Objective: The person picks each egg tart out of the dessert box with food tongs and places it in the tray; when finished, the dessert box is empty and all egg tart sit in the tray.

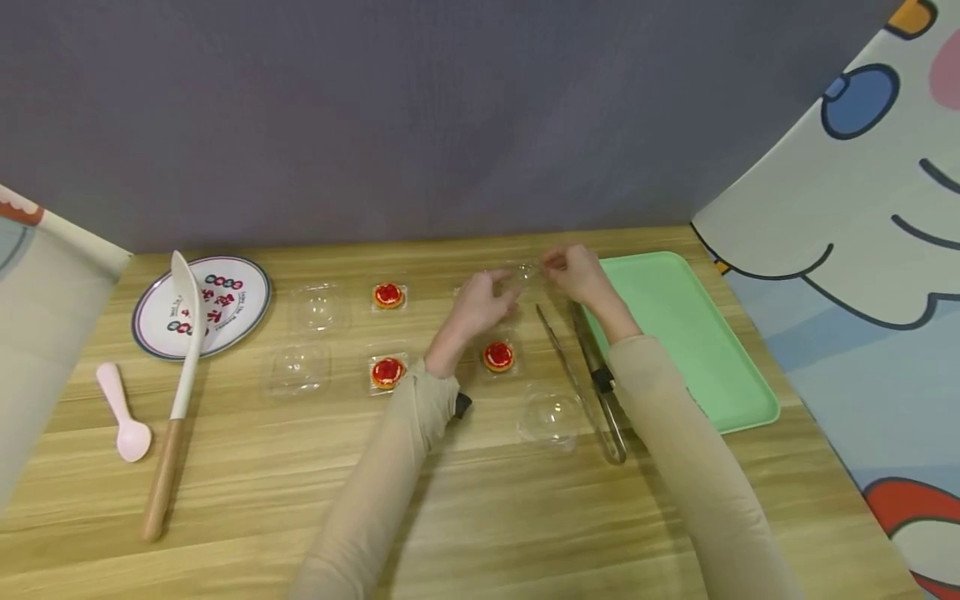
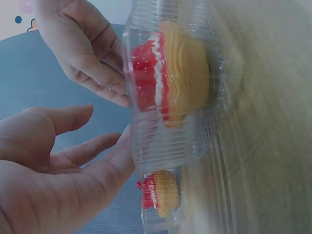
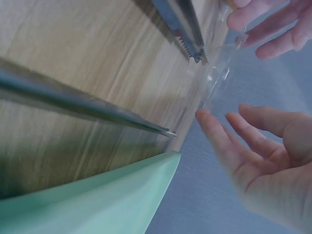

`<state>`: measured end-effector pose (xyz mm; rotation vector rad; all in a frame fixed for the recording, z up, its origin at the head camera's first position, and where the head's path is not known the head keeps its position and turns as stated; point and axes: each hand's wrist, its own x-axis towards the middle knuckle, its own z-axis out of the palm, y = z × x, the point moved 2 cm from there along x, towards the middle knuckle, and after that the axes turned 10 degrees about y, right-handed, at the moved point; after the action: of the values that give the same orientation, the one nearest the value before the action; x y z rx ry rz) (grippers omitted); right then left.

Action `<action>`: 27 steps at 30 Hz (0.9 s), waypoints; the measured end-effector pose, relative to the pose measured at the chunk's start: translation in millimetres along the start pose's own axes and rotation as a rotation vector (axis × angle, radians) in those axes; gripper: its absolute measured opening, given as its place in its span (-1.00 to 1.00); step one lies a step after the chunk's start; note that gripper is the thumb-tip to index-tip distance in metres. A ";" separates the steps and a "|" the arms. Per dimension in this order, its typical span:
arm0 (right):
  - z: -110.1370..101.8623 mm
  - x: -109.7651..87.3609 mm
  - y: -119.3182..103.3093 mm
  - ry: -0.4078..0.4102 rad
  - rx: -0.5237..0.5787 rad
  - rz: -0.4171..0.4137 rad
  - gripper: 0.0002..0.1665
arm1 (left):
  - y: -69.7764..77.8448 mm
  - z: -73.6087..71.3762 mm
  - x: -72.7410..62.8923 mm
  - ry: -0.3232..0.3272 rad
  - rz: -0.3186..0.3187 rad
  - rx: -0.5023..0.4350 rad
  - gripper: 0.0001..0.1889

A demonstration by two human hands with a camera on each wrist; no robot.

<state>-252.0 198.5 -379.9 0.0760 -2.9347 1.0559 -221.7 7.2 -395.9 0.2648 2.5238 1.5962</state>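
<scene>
My left hand (image 1: 480, 302) hovers over the back middle of the table, thumb and fingers spread apart. My right hand (image 1: 577, 272) is at the back right, fingers loosely bent. Between them lies a clear domed plastic lid (image 1: 525, 272); in the right wrist view right fingertips are at one edge of this lid (image 3: 219, 78), left fingertips near the other. A red-topped tart (image 1: 498, 357) sits in a clear plastic box below my left hand. Behind it, another boxed tart (image 2: 161, 192) shows in the left wrist view, hidden by the left hand from the head.
Two more tarts (image 1: 387, 373) sit left of my left arm. Clear lids (image 1: 298, 367) lie further left and front right (image 1: 553, 417). Metal tongs (image 1: 617, 446) lie beside a green tray (image 1: 678, 333). At left are a plate (image 1: 243, 287), a long-handled spoon (image 1: 161, 492) and a pink spoon (image 1: 133, 439).
</scene>
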 end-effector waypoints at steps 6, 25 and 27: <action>-1.8 -5.3 -2.1 -0.011 -0.004 0.019 -0.58 | -2.9 -2.3 -2.6 -0.006 0.060 -0.018 -0.48; -26.2 -93.5 -2.4 0.030 -0.053 -0.149 -0.61 | -17.2 -31.5 -71.1 0.168 0.118 -0.159 -0.53; -26.9 -108.1 2.3 0.034 -0.057 -0.144 -0.62 | -19.3 -31.7 -79.1 0.170 0.092 -0.153 -0.47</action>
<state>-144.1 221.5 -364.6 0.2606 -2.8760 0.9434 -152.8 -46.5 -397.7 0.2403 2.5248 1.9126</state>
